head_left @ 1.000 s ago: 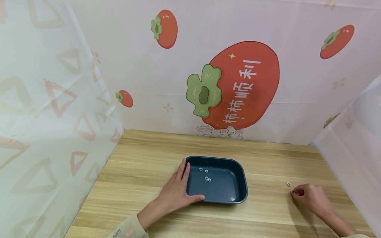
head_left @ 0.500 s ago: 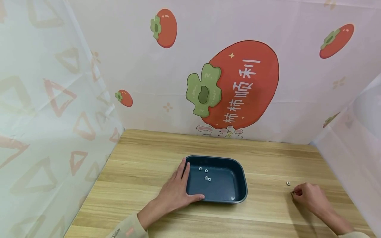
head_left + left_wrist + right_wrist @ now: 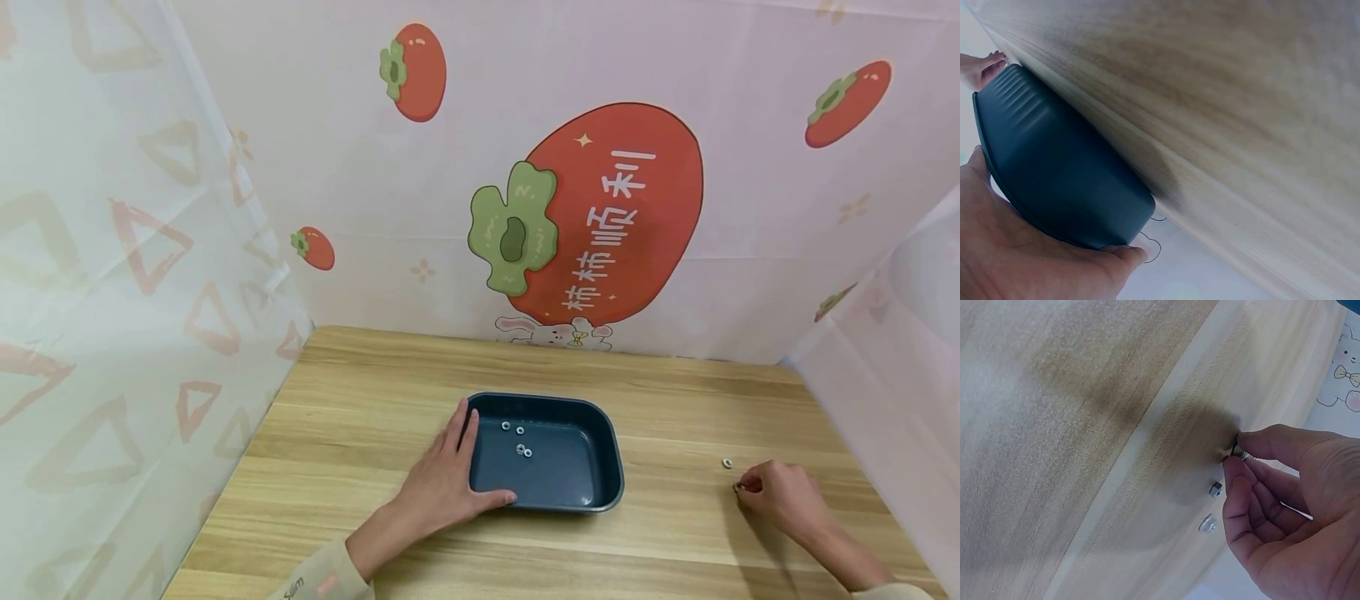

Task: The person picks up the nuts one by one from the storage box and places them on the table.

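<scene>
Across the pale wood-grained bench (image 3: 375,383), I have my two hands set well apart. My right hand (image 3: 783,500) is over toward the right side, its thumb and fingertips brought together in a pinch on a small metal piece (image 3: 1238,450); my fingertips cover most of it, and I cannot tell whether it touches the wood. Near them, as the right wrist view shows, two loose nuts (image 3: 1215,489) lie on the bench, close to each other but separate.

My left hand (image 3: 442,479) rests on the dark blue tray (image 3: 562,479), which stands around the middle of the bench. The fingers are straight, with the thumb spread away from them: they lie along the tray's left rim, while the thumb lies along the near rim. On the tray's floor sit four ring-shaped nuts (image 3: 506,426), two toward the far side, slightly apart, and two closer to the middle, so near each other that I cannot tell if they touch.

A beige sleeve (image 3: 330,575) with printed lettering covers my left forearm. Behind the bench, a pale backdrop (image 3: 375,167) carries orange-red persimmons, the biggest persimmon (image 3: 660,217) bearing white characters, with a white rabbit (image 3: 555,336) at its lower edge.
</scene>
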Available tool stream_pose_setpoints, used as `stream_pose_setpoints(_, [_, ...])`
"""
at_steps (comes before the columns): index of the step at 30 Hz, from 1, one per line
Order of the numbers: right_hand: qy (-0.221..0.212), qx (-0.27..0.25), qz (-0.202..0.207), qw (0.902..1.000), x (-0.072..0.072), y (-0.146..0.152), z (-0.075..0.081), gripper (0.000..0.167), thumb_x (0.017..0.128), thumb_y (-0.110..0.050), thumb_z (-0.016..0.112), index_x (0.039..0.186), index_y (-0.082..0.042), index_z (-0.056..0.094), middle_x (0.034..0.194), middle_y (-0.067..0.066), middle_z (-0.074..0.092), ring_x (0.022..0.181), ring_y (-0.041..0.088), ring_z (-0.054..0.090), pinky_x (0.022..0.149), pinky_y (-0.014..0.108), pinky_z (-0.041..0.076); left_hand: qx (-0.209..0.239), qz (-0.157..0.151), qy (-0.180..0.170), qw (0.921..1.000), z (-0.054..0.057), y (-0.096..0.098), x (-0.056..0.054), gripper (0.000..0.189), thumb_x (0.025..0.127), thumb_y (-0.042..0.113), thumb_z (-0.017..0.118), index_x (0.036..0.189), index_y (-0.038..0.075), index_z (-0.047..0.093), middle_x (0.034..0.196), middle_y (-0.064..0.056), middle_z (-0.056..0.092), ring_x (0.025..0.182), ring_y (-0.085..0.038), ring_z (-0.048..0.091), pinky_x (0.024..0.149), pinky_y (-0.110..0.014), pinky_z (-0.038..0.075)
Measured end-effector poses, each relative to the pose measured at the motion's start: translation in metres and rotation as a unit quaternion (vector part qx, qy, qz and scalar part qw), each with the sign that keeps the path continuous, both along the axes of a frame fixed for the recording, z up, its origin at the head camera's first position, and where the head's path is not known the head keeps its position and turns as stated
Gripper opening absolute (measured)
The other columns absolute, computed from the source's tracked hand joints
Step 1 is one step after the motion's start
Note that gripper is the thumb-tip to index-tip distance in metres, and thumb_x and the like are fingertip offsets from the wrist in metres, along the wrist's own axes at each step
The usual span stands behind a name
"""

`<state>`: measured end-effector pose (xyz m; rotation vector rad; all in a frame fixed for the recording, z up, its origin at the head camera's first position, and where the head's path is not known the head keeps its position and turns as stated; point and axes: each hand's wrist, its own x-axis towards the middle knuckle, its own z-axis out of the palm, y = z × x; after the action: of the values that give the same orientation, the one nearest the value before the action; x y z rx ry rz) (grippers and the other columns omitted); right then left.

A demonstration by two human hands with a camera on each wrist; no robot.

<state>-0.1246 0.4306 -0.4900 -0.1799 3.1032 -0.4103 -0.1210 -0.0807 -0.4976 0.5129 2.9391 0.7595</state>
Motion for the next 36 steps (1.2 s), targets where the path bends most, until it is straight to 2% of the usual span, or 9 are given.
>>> stream_pose_setpoints(9, [0.016, -0.002, 0.004, 0.9999, 0.002, 0.002, 0.003, 0.014, 0.079, -0.007, 0.086, 0.083, 0.004, 0.078, 0.076, 0.014, 0.076, 0.07, 0.035, 0.073, 0.063, 0.052, 0.059, -0.004, -0.001, -0.002, 1.0, -0.002, 0.0, 0.0, 0.129, 0.081, 0.087, 0.065, 0.17, 0.007, 0.018, 0.179, -0.012, 0.003, 0.157, -0.044, 0.03, 0.118, -0.059, 0.041])
stream_pose_setpoints(15, [0.032, -0.011, -0.004, 0.9994, -0.002, -0.004, 0.016, 0.019, 0.082, -0.012, 0.085, 0.09, 0.005, 0.08, 0.08, 0.014, 0.078, 0.075, 0.036, 0.075, 0.065, 0.051, 0.059, -0.006, -0.001, -0.003, 1.0, -0.002, 0.0, -0.001, 0.129, 0.081, 0.088, 0.064, 0.17, 0.007, 0.018, 0.179, -0.012, 0.002, 0.157, -0.043, 0.029, 0.118, -0.059, 0.04])
stream_pose_setpoints(27, [0.043, -0.024, 0.032, 0.9983, -0.013, -0.039, 0.043, 0.021, 0.089, -0.014, 0.083, 0.097, 0.005, 0.08, 0.083, 0.008, 0.078, 0.074, 0.024, 0.074, 0.064, 0.043, 0.06, -0.002, -0.002, 0.001, 1.0, -0.003, 0.0, 0.0, 0.129, 0.081, 0.088, 0.064, 0.17, 0.007, 0.018, 0.179, -0.012, 0.002, 0.157, -0.042, 0.03, 0.118, -0.058, 0.041])
stream_pose_setpoints(36, [0.081, -0.017, 0.068, 0.9943, -0.023, -0.07, 0.056, 0.017, 0.086, -0.013, 0.086, 0.092, 0.001, 0.081, 0.078, 0.003, 0.077, 0.067, 0.019, 0.072, 0.061, 0.041, 0.06, -0.003, 0.001, 0.001, 1.0, -0.003, 0.0, 0.0, 0.128, 0.082, 0.085, 0.067, 0.17, 0.007, 0.017, 0.179, -0.012, 0.002, 0.158, -0.042, 0.029, 0.119, -0.058, 0.04])
